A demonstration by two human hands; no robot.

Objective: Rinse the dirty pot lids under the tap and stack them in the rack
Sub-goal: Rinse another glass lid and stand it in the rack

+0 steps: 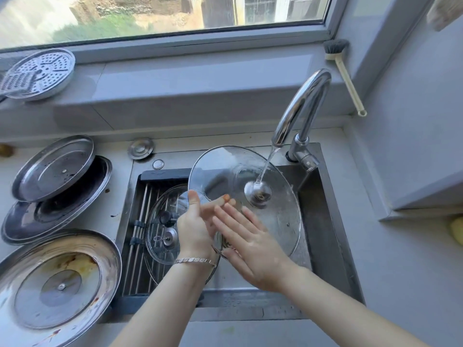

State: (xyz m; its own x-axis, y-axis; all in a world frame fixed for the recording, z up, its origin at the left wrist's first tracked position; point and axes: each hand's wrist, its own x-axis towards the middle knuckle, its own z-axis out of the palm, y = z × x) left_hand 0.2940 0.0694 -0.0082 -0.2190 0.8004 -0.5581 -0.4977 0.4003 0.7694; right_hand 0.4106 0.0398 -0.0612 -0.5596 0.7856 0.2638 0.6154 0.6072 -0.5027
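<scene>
Rim-gripped by the left hand [194, 229], rubbed by the flat right hand [250, 244], a glass lid [225, 166] is rinsed; a second lid [155, 246] seems racked, steel lids [60, 279] remain.

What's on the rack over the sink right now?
One glass lid lies on the rack. Its right part is covered by the left hand and the held lid, so anything further right cannot be seen.

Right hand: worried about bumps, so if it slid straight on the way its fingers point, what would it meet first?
Probably the thumb of the left hand, which pinches the rim of the glass lid just beyond the straight fingers of the right hand; depth is unclear.
</scene>
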